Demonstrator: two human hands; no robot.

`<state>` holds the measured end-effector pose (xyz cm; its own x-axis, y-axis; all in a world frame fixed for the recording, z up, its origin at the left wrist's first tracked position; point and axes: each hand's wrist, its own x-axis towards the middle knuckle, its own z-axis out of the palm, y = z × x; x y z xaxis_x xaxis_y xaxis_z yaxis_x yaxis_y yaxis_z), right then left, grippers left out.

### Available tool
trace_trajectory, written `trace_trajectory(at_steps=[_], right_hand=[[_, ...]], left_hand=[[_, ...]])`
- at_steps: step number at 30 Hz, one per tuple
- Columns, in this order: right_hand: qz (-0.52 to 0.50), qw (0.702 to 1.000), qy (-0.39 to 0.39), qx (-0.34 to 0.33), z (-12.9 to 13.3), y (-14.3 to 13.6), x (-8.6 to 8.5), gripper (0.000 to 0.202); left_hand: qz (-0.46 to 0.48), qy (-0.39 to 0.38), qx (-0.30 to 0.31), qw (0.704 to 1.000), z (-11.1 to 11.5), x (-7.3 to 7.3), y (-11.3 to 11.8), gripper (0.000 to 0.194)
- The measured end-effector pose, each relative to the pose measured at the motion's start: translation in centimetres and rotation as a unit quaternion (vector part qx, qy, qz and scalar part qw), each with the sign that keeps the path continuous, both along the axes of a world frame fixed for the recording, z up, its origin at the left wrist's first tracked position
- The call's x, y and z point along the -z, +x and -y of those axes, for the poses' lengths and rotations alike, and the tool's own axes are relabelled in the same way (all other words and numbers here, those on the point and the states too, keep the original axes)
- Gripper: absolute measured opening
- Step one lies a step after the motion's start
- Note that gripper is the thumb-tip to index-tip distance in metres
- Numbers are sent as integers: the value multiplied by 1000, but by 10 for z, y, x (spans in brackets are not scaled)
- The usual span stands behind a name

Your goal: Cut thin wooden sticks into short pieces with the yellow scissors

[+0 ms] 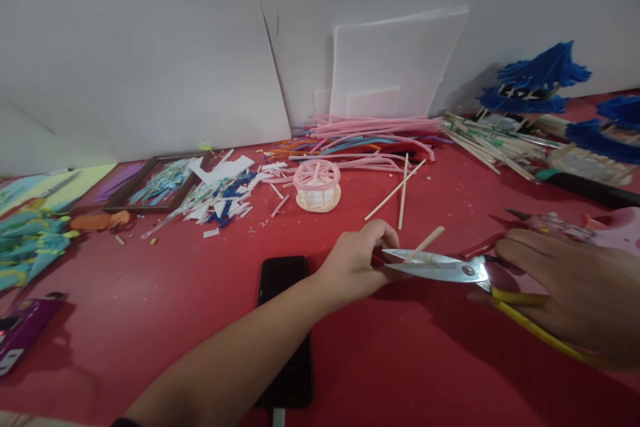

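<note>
My left hand [357,257] is closed near the middle, pinching a thin wooden stick [427,240] that slants up to the right. Scissors [445,269] with yellow handles are held in my right hand [565,287], their blades parted around the stick close to my left fingertips. Two more pale sticks [395,191] lie crossed on the red table [200,320] beyond my hands. A small round frame [317,185] with a pink spoked top and cream base stands to their left.
A black phone [285,360] lies under my left forearm. Pink strips [375,125], paper scraps [225,193] and a stick bundle [493,140] line the back. Blue-roofed models [543,73] stand back right, a purple device [30,323] at left.
</note>
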<state>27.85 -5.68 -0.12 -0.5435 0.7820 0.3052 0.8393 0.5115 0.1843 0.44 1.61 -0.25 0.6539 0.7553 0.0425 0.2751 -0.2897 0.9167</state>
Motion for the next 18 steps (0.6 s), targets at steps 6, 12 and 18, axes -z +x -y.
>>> trace_trajectory(at_steps=[6, 12, 18], right_hand=[[9, 1000, 0, 23, 1, 9, 18, 36], [19, 997, -73, -7, -3, 13, 15, 32], [-16, 1000, -15, 16, -1, 6, 14, 44]], left_hand=[[17, -7, -7, 1000, 0, 5, 2, 32], [28, -10, -7, 1000, 1, 3, 2, 32], [-29, 29, -14, 999, 8, 3, 3, 27]])
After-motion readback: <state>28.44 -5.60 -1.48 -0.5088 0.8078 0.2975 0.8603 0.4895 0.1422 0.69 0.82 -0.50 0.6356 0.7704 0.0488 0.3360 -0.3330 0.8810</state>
